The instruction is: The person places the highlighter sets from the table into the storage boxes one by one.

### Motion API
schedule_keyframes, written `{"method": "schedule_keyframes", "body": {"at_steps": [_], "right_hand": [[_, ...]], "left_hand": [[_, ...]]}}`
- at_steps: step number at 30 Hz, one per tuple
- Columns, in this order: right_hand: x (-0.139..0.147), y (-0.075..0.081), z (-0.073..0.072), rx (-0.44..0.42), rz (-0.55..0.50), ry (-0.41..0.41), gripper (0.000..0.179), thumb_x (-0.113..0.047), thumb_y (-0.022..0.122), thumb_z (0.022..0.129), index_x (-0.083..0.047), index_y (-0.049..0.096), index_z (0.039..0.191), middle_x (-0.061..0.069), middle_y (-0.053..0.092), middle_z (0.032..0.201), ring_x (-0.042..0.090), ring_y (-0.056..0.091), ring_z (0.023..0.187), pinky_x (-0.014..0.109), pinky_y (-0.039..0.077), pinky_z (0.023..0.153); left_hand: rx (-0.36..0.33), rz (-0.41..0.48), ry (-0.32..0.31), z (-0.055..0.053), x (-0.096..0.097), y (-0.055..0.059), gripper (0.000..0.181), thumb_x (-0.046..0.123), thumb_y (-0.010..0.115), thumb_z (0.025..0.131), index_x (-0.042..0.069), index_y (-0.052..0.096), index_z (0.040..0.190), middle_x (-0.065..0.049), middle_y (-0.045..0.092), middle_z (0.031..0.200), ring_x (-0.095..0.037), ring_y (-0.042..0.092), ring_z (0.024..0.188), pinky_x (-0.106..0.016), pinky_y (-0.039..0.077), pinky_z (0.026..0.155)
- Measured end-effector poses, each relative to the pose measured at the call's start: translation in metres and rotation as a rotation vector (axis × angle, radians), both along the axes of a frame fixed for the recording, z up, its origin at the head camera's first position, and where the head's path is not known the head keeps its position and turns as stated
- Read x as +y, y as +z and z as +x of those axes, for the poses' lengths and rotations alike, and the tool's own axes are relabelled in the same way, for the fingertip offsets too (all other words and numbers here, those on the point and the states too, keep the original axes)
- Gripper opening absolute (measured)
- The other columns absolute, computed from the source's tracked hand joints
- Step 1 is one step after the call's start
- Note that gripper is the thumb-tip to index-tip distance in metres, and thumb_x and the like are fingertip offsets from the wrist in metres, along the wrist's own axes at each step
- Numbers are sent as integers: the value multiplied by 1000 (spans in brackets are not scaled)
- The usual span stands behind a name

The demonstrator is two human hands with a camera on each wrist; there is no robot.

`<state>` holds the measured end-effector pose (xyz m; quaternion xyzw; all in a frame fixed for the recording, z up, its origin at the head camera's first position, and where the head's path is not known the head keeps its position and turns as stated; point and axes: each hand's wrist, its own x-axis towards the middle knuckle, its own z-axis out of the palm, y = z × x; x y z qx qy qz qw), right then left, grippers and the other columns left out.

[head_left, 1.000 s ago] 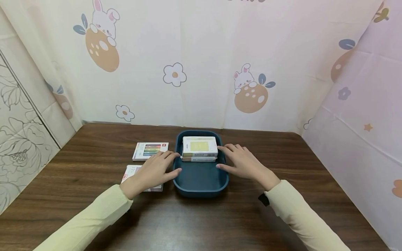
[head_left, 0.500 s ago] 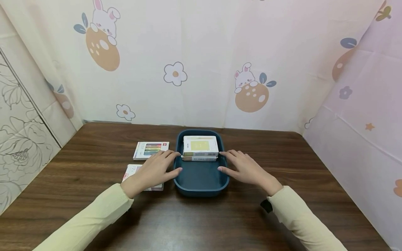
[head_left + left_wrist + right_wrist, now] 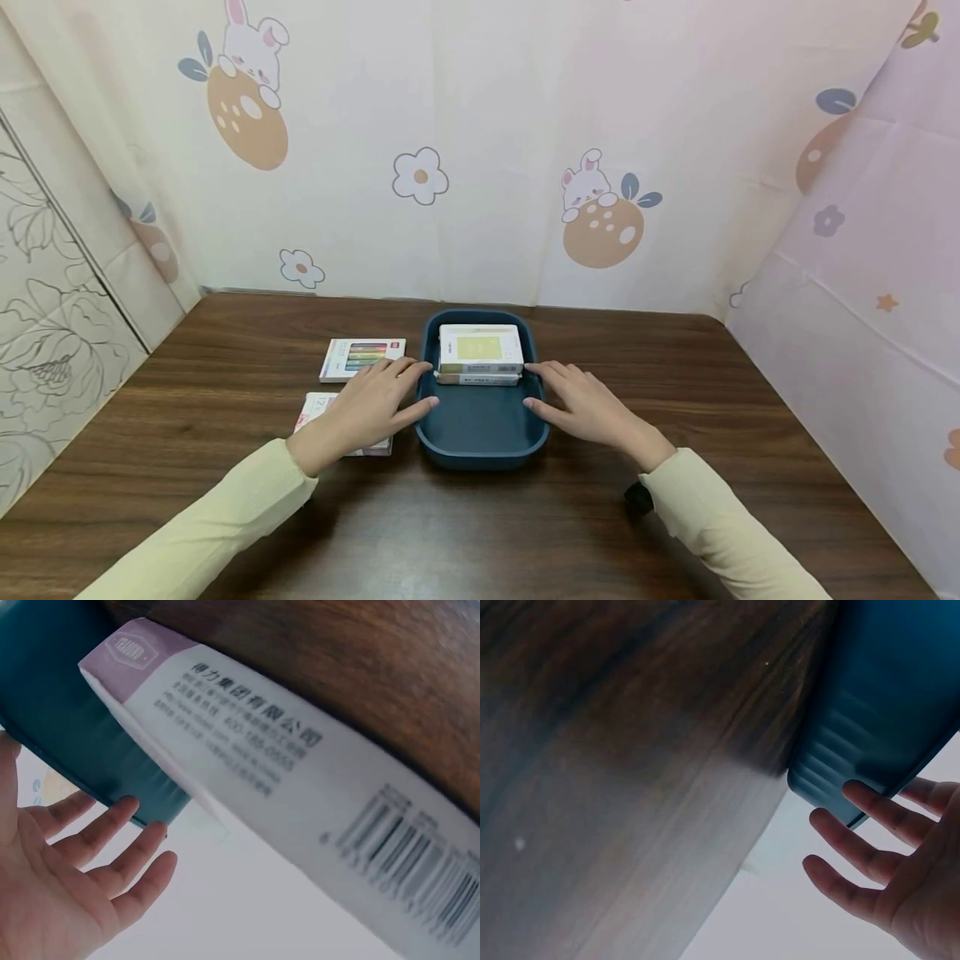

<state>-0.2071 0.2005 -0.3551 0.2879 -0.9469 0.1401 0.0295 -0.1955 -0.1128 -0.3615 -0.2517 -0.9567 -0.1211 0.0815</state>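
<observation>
Head view | left hand (image 3: 365, 409), right hand (image 3: 592, 406) flank blue tray (image 3: 480, 446)

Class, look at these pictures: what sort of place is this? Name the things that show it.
Probably a small home-made tabletop booth rather than a lived-in room: a dark wooden table is closed in on three sides by hung cartoon rabbit-and-flower sheets. On it stand only a blue tray and a few small boxes.
</observation>
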Motion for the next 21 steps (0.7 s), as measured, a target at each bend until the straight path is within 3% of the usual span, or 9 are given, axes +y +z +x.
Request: {"method": "schedule_keyframes", "body": {"at_steps": [4, 10, 16, 21], "right_hand": [[0, -1, 0, 2, 0, -1, 59, -49, 49, 89, -11, 43, 135, 10, 50, 132, 27, 50, 117, 54, 40, 93], [0, -2, 0, 7, -3, -3, 59, -49, 49, 90, -12, 43, 135, 9, 50, 132, 27, 50, 117, 54, 39, 93], [0, -1, 0, 2, -1, -14, 58, -49, 48, 90, -14, 43, 135, 8, 50, 133, 28, 49, 118, 55, 38, 94], [0, 0, 1, 0, -2, -12, 58, -49, 48, 90, -13, 43, 135, 9, 49, 133, 30, 49, 118, 55, 38, 94]], "left_hand": [[8, 2, -8, 1, -5, 6, 58, 55, 42, 90, 16, 46, 133, -6, 51, 131, -31, 47, 121, -52, 34, 101], [52, -35, -20, 2, -20, 11, 59, 56, 45, 88, 14, 50, 129, -7, 53, 128, -30, 47, 121, -50, 40, 96], [80, -104, -61, 0, -37, 9, 56, 54, 51, 86, 12, 55, 123, -7, 57, 121, -29, 50, 116, -49, 44, 89], [47, -176, -96, 1, -49, 7, 56, 53, 55, 84, 10, 56, 119, -9, 57, 119, -31, 53, 110, -50, 45, 87]]}}
